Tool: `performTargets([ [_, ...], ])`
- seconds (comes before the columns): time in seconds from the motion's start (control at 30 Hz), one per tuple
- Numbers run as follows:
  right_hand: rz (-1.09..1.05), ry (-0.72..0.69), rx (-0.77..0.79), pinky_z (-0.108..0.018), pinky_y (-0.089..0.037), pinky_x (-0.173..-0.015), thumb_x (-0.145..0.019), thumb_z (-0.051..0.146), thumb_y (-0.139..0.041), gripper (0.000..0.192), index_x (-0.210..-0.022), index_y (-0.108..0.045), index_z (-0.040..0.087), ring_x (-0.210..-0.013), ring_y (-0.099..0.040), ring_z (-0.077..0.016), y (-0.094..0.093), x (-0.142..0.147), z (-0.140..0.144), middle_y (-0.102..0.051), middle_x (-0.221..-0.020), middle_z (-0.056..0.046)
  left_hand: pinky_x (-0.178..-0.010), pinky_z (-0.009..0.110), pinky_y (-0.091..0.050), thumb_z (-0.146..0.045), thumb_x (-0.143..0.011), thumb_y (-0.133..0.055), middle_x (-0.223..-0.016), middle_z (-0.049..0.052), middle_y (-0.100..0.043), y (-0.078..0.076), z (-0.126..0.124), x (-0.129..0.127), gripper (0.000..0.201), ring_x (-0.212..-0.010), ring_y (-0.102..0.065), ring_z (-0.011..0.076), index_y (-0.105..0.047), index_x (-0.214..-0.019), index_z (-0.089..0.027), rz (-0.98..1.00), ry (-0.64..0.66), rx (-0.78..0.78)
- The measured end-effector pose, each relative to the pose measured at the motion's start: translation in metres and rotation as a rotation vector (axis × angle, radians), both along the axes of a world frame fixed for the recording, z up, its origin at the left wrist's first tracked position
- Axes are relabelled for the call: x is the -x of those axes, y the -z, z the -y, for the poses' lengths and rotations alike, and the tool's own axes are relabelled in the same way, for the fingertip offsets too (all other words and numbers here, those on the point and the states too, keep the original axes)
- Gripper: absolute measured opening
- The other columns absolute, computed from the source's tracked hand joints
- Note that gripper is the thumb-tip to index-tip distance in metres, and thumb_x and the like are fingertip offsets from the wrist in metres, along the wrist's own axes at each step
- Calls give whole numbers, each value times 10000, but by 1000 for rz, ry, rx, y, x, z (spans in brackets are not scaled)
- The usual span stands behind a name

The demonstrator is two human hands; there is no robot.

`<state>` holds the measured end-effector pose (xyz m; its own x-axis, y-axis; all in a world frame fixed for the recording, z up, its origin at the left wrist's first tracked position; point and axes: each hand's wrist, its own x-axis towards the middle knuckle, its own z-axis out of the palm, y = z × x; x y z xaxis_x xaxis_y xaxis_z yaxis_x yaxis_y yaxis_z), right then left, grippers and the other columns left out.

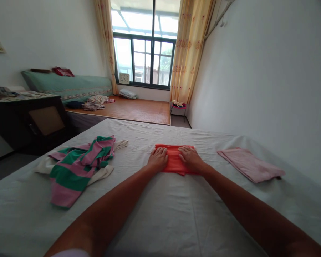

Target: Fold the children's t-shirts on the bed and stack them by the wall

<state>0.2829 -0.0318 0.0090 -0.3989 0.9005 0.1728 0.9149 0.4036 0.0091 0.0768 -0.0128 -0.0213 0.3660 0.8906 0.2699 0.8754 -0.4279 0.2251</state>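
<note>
A folded orange-red cloth [173, 159] lies flat on the white bed sheet [166, 214] in front of me. My left hand [157, 159] rests palm down on its left part, fingers spread. My right hand [190, 158] lies palm down on its right part, fingers spread too. Neither hand grips the cloth; both press flat on it. To the left a pink and green striped garment [79, 167] lies crumpled over a cream cloth [104, 173]. To the right sits a folded pink cloth [250, 165].
A white wall [270, 78] runs along the bed's right side. A dark cabinet [29, 121] stands at the left. Beyond the bed is a second bed with a bamboo mat [139, 109] and loose clothes, a small stool [178, 106], a window [147, 46] and yellow curtains [189, 46].
</note>
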Motion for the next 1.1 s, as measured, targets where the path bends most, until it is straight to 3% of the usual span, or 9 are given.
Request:
performTargets([
  [0.1,-61,-150,33,-355,-229,-1146,-993,386,-239,536,-1420,-434,128,-1375,-354,-192,6,24,1,-433,-1468,-92,-1142,448,-215,-353,-960,-262,-1455,104,-450,-1,1,1,506,-1363,-354,246,-425,-1401,-166,-32,2,-7],
  [0.17,-83,-158,61,-365,-215,-1151,-993,429,-227,564,-1449,-392,141,-1386,-334,-193,14,30,0,-399,-1490,-82,-1142,437,-224,-346,-963,-257,-1461,87,-446,-2,2,2,499,-1367,-348,234,-422,-1402,-175,-55,-4,-8],
  [0.3,-97,-35,99,-370,-195,-1156,-989,462,-221,569,-1464,-368,184,-1402,-302,-185,23,13,-10,-364,-1513,-47,-1143,429,-234,-354,-967,-257,-1460,72,-449,-5,4,1,491,-1363,-353,223,-423,-1398,-189,-79,-11,-16],
  [0.43,-74,137,126,-404,-171,-1163,-976,505,-242,602,-1466,-365,178,-1415,-275,-207,19,-18,-22,-340,-1524,-55,-1141,436,-236,-357,-963,-271,-1462,57,-449,-7,3,0,479,-1359,-361,221,-435,-1388,-209,-79,-12,-13],
  [0.53,-75,167,126,-377,-163,-1168,-984,478,-226,599,-1459,-375,143,-1421,-260,-192,16,-33,-24,-334,-1525,-70,-1139,441,-236,-354,-959,-277,-1466,57,-444,-7,1,-1,479,-1363,-357,221,-439,-1385,-208,-80,-6,-2],
  [0.77,-64,220,4,-459,-135,-1161,-989,409,-276,522,-1413,-446,157,-1402,-298,-226,20,-31,-19,-402,-1486,-88,-1118,516,-250,-363,-954,-283,-1483,30,-421,-6,-3,-1,470,-1375,-336,222,-413,-1395,-264,-66,-23,30],
  [0.87,-62,146,-64,-481,-120,-1158,-991,338,-285,489,-1383,-483,125,-1397,-304,-248,20,-17,-10,-452,-1449,-121,-1116,514,-250,-363,-955,-281,-1482,30,-422,-6,-3,0,466,-1375,-334,218,-412,-1393,-270,-75,-22,29],
  [1.0,-113,-109,-24,-400,-209,-1147,-992,413,-285,529,-1430,-426,151,-1382,-335,-223,20,10,4,-434,-1467,-95,-1111,493,-267,-359,-961,-268,-1480,35,-424,-6,-3,0,467,-1373,-336,213,-407,-1396,-261,-89,-14,21],
  [1.1,-140,-147,-15,-398,-212,-1148,-992,454,-263,544,-1451,-395,194,-1388,-327,-212,22,15,6,-420,-1479,-69,-1107,487,-274,-365,-963,-263,-1478,41,-426,-4,-3,0,471,-1370,-343,217,-406,-1398,-254,-92,-9,7],
])
